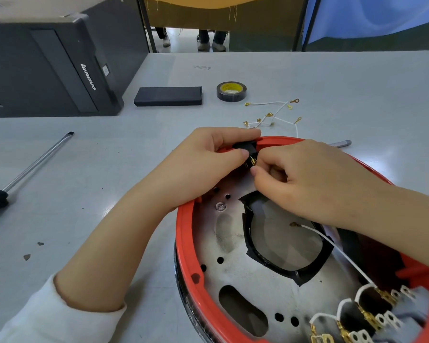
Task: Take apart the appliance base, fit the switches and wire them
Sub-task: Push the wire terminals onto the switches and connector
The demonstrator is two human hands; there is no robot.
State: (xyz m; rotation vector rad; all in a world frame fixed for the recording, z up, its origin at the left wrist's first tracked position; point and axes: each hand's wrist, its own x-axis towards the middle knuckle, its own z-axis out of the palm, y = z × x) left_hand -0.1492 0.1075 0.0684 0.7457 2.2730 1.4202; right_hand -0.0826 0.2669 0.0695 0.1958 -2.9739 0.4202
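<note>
The red-rimmed appliance base lies open side up, its metal plate with a black-taped opening showing. My left hand grips a black switch set in the far rim, thumb and fingers around it. My right hand pinches a brass wire terminal at the switch's back contacts. A white wire with a ring terminal runs under my right wrist toward more switches with brass terminals at the near right.
Loose white wires with brass terminals lie beyond the base. A roll of black tape, a flat black box and a black computer case sit further back. A screwdriver lies at the left; a grey pen-like tool lies behind the rim.
</note>
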